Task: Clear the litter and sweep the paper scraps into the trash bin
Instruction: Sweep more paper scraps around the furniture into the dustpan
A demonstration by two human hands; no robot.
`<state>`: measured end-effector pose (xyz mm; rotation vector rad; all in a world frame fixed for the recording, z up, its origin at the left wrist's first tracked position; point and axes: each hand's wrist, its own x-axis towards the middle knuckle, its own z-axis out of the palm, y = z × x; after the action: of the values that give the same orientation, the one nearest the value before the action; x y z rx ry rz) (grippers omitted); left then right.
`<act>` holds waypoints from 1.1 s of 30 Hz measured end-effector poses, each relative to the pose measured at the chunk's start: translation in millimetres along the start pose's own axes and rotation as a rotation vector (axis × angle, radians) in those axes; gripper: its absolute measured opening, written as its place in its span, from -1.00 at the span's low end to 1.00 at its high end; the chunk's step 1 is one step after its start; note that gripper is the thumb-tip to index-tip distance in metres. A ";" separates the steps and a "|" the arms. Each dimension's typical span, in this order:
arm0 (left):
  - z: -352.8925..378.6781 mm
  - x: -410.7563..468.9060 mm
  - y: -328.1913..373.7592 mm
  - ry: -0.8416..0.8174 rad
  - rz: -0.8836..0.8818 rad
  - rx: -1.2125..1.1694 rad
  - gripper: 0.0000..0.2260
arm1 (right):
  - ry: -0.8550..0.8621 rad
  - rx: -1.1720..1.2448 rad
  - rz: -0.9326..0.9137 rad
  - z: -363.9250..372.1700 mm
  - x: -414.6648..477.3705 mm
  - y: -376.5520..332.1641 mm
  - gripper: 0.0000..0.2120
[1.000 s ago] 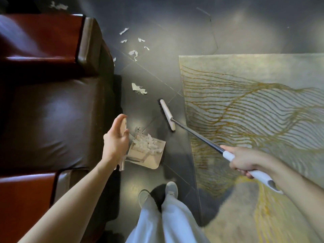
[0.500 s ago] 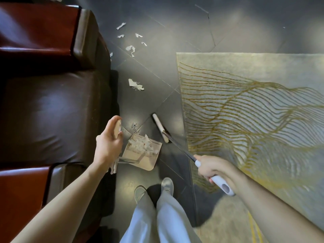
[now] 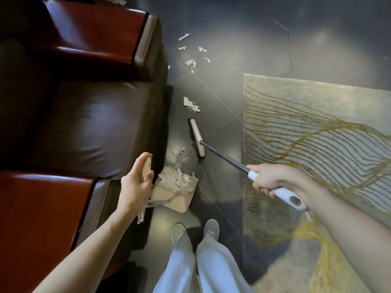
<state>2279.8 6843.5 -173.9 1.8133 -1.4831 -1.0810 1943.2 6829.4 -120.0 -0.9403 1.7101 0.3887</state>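
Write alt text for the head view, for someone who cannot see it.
Seen from above, a person holds a broom with its head on the dark floor and a dustpan heaped with paper scraps. More scraps lie ahead between a brown leather sofa and a patterned rug.

The 2 bare arms reach forward; left hand (image 3: 135, 185) and right hand (image 3: 267, 179) each curl in a grip.

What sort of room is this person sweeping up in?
Probably a living room or lounge, though I can't be sure. There is a dark leather sofa with reddish-brown arms, a pale rug with gold wavy lines, and a dark tiled floor strewn with paper scraps.
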 end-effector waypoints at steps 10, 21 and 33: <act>-22.1 19.9 -7.5 0.014 0.015 -0.054 -0.50 | -0.132 -0.651 -0.081 62.7 15.2 -68.8 -0.22; -35.9 13.3 -17.2 -0.076 0.056 0.007 -0.46 | -0.082 -0.276 -0.018 52.4 -48.7 2.6 -0.19; -47.3 -5.9 -14.1 -0.224 0.189 0.125 -0.49 | 0.065 -0.102 0.101 61.1 -59.6 69.8 -0.26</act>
<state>2327.0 6849.2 -159.3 1.6341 -1.8508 -1.1470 1936.4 6937.8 -100.7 -0.9520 1.8159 0.5210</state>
